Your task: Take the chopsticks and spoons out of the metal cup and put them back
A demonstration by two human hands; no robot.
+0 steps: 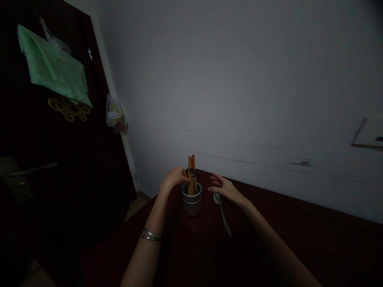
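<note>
A grey metal cup [192, 204] stands upright on the dark red table. Several wooden chopsticks [190, 163] rise from it, along with a small spoon [192, 173] whose bowl points up. My left hand [175, 177] is at the cup's left, its fingers closed against the chopsticks above the rim; some fingertips are hidden. To the right of the cup, my right hand [225, 188] hovers with fingers apart, holding nothing. Just below it, a metal spoon [218, 199] lies on the table, its handle slanting toward me.
The dark red table [191, 243] meets a pale wall [227, 87] behind the cup. On the left is a dark door [83, 167] with a green cloth [56, 67] hung on it. A plastic bag [114, 113] hangs by the door frame.
</note>
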